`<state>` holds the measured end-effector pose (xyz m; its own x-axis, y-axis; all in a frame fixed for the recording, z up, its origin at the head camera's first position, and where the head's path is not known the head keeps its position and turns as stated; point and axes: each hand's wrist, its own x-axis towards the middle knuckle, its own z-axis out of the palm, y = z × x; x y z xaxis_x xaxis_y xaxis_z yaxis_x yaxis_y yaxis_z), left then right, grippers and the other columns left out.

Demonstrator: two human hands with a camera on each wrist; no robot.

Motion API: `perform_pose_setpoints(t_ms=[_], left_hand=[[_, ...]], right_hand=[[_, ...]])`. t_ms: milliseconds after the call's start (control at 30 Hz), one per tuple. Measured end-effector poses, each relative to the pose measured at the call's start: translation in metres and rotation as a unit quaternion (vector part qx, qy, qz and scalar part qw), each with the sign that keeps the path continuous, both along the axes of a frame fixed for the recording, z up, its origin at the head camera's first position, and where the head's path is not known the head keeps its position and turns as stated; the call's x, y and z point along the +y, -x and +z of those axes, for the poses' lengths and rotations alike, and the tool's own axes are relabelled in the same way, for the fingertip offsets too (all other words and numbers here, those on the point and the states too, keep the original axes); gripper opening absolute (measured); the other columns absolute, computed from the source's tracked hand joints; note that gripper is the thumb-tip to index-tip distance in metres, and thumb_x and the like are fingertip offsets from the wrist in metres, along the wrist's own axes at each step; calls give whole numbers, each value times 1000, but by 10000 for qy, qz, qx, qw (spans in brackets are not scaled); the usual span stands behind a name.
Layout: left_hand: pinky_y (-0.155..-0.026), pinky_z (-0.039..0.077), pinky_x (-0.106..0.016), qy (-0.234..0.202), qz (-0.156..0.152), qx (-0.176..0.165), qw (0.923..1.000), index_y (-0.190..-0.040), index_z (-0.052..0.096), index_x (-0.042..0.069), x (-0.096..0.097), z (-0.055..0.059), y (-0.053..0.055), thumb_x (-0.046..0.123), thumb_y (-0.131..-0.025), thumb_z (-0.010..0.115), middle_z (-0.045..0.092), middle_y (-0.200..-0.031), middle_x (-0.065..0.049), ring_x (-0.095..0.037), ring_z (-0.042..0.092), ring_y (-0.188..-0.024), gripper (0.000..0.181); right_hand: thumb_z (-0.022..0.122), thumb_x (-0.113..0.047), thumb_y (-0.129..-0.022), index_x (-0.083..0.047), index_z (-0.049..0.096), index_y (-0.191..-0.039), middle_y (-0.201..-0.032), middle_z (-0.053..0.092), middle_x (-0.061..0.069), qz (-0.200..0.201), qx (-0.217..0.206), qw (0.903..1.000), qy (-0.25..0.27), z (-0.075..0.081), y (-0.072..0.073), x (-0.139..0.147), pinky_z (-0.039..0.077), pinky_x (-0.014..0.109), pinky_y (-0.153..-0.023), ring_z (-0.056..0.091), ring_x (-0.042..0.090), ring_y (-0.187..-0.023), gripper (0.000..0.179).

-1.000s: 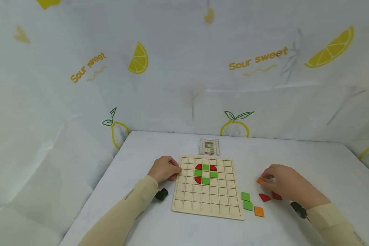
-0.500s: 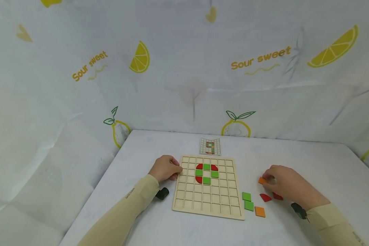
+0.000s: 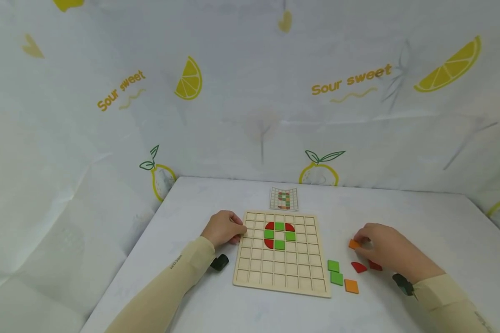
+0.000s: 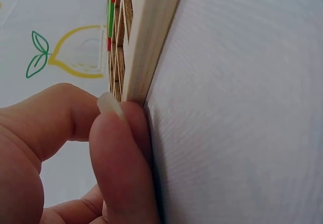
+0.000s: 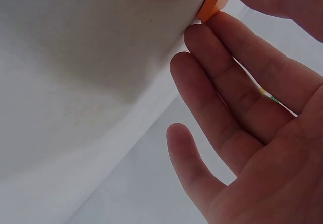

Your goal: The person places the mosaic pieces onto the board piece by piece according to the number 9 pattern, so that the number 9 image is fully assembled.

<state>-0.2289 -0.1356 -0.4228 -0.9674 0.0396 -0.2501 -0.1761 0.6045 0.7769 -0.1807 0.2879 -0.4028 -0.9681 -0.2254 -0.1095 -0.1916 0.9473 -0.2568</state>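
A wooden grid board lies on the table, with red quarter-round tiles and green square tiles set in a ring in its cells. My left hand holds the board's left edge; in the left wrist view its thumb and a finger meet at the board's side. To the right of the board, my right hand pinches an orange square tile at the table surface. In the right wrist view the orange tile shows between thumb and fingertips, partly hidden, while the other fingers extend loosely.
Two loose green tiles, another orange tile and two red quarter-round tiles lie between board and right hand. Behind the board rests a printed pattern card. A white cloth with lemon prints hangs at the back.
Both hands stay in place, the left at the board's edge and the right on the orange tile. Only the head view shifts very slightly.
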Motion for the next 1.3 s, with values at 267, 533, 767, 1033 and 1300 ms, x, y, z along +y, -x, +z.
perform_pose_setpoints(t_ms=[267, 533, 767, 1033, 1300], left_hand=[[-58, 58, -23, -38, -16, 13, 10000, -100, 71, 8, 0, -2, 1, 17, -92, 80, 75, -83, -5, -11, 69, -61, 15], [-57, 56, -22, -39, 41, 7, 10000, -99, 71, 9, -1, -2, 1, 17, -91, 81, 75, -82, -5, -11, 68, -60, 15], [-58, 58, -23, -122, 42, -33, 9999, -100, 71, 9, -1, -3, 3, 18, -92, 83, 75, -83, -5, -12, 69, -61, 17], [-58, 58, -23, -187, 38, -8, 9998, -99, 71, 9, -1, -1, -1, 17, -91, 82, 75, -83, -5, -12, 69, -61, 16], [-59, 58, -23, -149, 24, 18, 9999, -98, 71, 10, -1, -1, 0, 16, -90, 81, 75, -81, -4, -11, 69, -60, 14]], right_hand=[[82, -20, -90, -10, 79, -110, -106, 74, 0, 76, -46, 9999, 56, 2, 3, -5, 60, 54, -94, 66, 23, -99, 23], [83, -21, -91, -11, 80, -109, -104, 75, -2, 356, 65, 9993, 82, 9, 10, -28, 62, 50, -88, 68, 20, -95, 21], [80, -14, -93, -11, 82, -108, -100, 72, -4, 686, 211, 9973, 129, 14, 14, -58, 60, 48, -92, 68, 19, -96, 16], [84, -24, -92, -18, 81, -101, -93, 67, -10, 1166, 430, 9917, 321, 16, 16, -88, 58, 38, -85, 61, 9, -86, 11], [86, -22, -91, -19, 81, -101, -95, 68, -11, 1375, 426, 9889, 370, 17, 16, -115, 58, 38, -88, 60, 8, -89, 11]])
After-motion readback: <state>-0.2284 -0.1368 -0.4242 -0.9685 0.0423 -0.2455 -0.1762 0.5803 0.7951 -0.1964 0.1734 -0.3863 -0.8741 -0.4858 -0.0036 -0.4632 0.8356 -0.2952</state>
